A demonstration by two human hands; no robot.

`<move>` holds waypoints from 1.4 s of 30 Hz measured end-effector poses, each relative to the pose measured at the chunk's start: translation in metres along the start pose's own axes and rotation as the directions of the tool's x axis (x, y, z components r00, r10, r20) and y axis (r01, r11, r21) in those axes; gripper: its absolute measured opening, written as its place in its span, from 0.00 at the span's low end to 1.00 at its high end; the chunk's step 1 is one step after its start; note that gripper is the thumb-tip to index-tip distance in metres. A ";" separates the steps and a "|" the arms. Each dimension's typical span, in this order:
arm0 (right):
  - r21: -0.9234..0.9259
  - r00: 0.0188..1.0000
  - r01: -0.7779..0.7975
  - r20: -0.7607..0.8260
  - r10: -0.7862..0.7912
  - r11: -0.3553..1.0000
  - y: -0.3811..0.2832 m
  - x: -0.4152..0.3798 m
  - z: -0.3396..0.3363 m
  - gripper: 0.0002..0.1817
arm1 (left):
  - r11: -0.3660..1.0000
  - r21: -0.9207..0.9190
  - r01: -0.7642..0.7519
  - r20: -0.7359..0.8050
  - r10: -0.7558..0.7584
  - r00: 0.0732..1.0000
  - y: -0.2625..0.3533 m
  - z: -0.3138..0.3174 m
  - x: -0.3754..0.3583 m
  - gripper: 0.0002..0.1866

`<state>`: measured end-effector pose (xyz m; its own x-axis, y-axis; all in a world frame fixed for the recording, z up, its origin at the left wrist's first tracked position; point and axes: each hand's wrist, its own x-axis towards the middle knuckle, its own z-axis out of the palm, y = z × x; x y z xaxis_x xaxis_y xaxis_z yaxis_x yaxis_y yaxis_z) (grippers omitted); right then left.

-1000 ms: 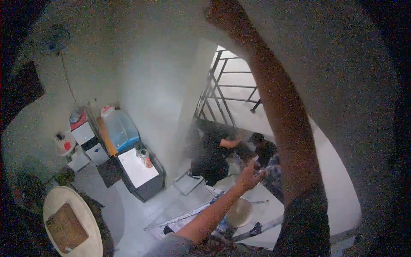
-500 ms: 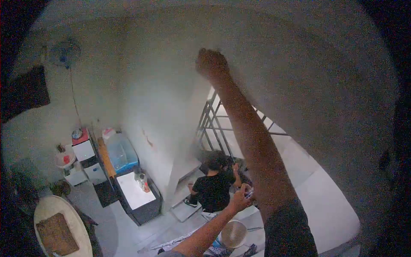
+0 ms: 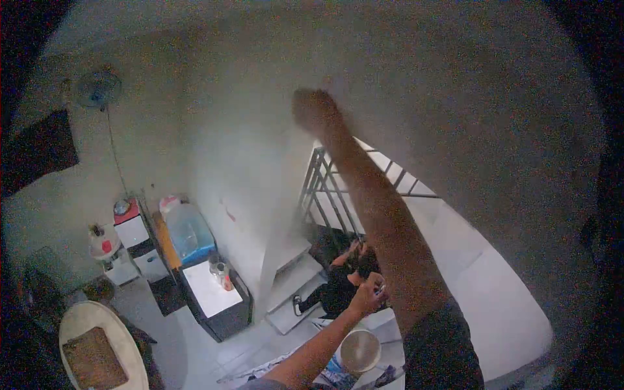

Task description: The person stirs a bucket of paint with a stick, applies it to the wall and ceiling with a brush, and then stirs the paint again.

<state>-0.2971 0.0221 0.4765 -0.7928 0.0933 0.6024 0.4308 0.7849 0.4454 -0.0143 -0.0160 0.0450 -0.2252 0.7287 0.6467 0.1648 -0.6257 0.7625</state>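
Observation:
High in front of me, my right hand (image 3: pixel 316 112) is closed in a fist close to the pale wall (image 3: pixel 247 110). Blur and dim light hide whatever its fingers may hold. Lower down, my left hand (image 3: pixel 369 296) is closed beside my right forearm. Something small with a light edge shows at its fingertips, too small to name. Just beyond that hand, a person in black (image 3: pixel 335 289) crouches on the stairs by the dark metal railing (image 3: pixel 335 195). Below my left hand is a round, pale bucket (image 3: pixel 359 351).
White steps (image 3: pixel 286 286) climb along the wall beside a white slanted surface (image 3: pixel 481 286). To the left stand a white-topped cabinet (image 3: pixel 209 289), a clear blue-based bin (image 3: pixel 188 231) and an oval table (image 3: pixel 68 325) bearing a brown mat. A fan (image 3: pixel 99 89) hangs on the wall.
My right fist appears slightly lower and further left. The crouching person has leaned over to the right, towards the railing. My left hand stays nearly in place, still closed.

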 end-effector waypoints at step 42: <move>0.306 0.872 -0.480 0.062 0.486 0.822 -0.049 -0.446 -0.105 0.22 | 0.996 0.078 0.038 0.126 -0.047 0.991 0.034 -0.012 0.013 0.25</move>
<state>0.0802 -0.1222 0.2558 -0.5086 0.5003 0.7007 0.6028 0.7880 -0.1251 -0.0232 -0.0313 0.0791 -0.1102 0.7868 0.6073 0.2308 -0.5741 0.7856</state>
